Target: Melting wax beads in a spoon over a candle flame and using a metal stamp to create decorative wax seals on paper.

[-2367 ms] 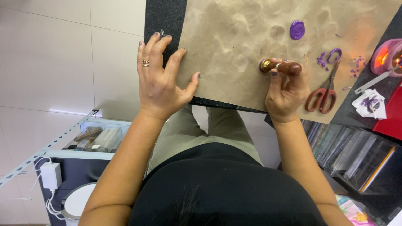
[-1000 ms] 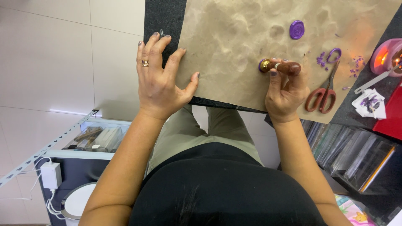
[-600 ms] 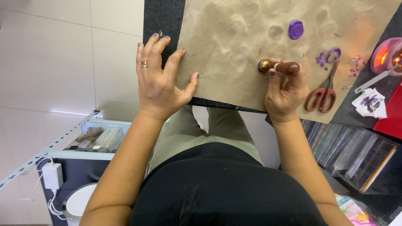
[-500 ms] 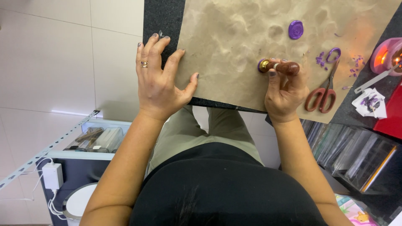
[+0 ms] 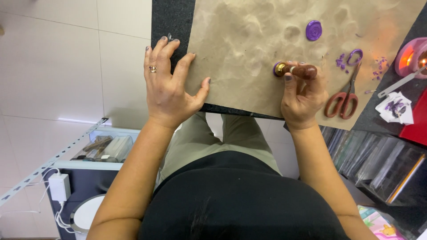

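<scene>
Brown kraft paper sheet (image 5: 249, 49) covers the counter (image 5: 171, 20); we press a wax-seal stamp (image 5: 297, 70) into purple wax on it, near the paper's near edge toward its right side. Right hand (image 5: 302, 95) is closed around the stamp's dark wooden handle, fingertips on top. Left hand (image 5: 168, 86) lies flat, fingers spread, empty, pinning the paper's left edge, fingertips reaching the counter. Step, we judge: stamping. Next move calls for a straight lift off the wax, paper held down. The stamp's long axis appears to run roughly along the near edge, brass head toward the left, handle toward the right. Finished purple seal (image 5: 314, 30) sits nearer the far edge; red-handled scissors (image 5: 342, 95) lie just right.
</scene>
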